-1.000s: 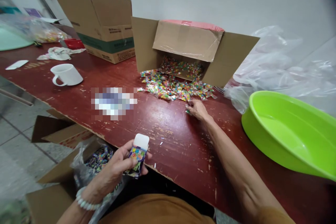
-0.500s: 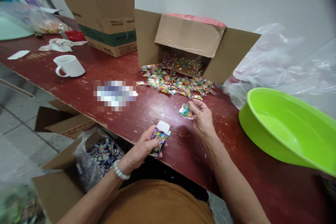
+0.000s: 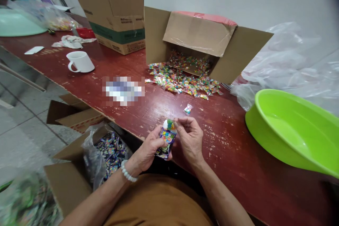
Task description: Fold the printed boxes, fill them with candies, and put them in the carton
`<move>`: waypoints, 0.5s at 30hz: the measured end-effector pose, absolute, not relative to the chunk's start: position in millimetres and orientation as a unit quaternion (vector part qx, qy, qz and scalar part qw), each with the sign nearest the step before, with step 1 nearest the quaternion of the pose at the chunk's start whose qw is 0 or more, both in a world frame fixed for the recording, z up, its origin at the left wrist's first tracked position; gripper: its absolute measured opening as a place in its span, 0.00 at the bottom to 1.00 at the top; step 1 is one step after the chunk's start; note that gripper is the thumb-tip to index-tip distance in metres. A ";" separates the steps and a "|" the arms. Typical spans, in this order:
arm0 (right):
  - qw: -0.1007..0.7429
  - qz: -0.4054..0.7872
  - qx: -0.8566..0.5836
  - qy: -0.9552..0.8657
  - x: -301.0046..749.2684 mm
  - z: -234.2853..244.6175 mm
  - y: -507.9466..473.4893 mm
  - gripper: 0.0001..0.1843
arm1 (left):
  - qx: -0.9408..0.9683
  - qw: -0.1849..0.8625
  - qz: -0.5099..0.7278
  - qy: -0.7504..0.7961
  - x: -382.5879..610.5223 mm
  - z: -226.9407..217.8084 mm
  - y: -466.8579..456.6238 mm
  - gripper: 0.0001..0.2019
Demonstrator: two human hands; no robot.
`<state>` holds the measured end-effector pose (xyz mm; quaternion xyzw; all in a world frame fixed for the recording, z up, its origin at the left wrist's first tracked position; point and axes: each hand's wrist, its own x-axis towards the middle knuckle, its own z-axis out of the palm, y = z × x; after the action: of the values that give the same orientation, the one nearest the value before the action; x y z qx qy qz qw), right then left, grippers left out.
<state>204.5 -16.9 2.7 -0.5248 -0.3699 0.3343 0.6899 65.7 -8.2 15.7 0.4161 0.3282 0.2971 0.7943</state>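
My left hand (image 3: 151, 146) is closed around a small purple printed box (image 3: 166, 144), its top flap up, near the table's front edge. At the box's mouth, my right hand (image 3: 189, 137) pinches a clear candy packet (image 3: 170, 124) with green and orange pieces. The packet's lower part is hidden by the box front, so how deep it sits is unclear. A single candy packet (image 3: 188, 109) lies on the table just beyond my right hand. Farther back, a heap of candy packets (image 3: 182, 83) spills from a cardboard box (image 3: 197, 37) lying on its side.
A green basin (image 3: 267, 134) stands at right, with plastic bags (image 3: 288, 60) behind it. At left are a white mug (image 3: 81, 62), a crumpled cloth (image 3: 70, 41) and another carton (image 3: 119, 24). Below the table edge, an open carton (image 3: 67, 183) holds a bag of purple packs (image 3: 111, 153).
My right hand has moved left and down, bringing a candy packet to the purple box's mouth. One packet now lies alone on the table. The view has shifted slightly.
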 end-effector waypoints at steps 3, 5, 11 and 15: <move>0.702 0.319 -0.529 -0.355 206.3 5.1 -15.0 0.12 | 0.447 0.768 0.300 0.347 65.2 11.5 -8.5 0.20; 0.697 0.304 -0.533 -0.371 207.3 7.2 -13.7 0.10 | 0.466 0.759 0.295 0.345 64.8 9.1 -8.9 0.21; 0.672 0.341 -0.521 -0.400 202.8 11.0 -17.8 0.08 | 0.510 0.720 0.316 0.348 65.2 2.4 -10.2 0.22; 0.690 0.322 -0.530 -0.373 201.4 13.6 -12.9 0.10 | 0.523 0.709 0.305 0.361 66.0 -0.3 -9.1 0.21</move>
<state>201.4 -12.9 13.6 -0.5297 -0.3728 0.3222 0.6904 66.0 -9.1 -0.3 0.5232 0.3611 0.3046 0.7092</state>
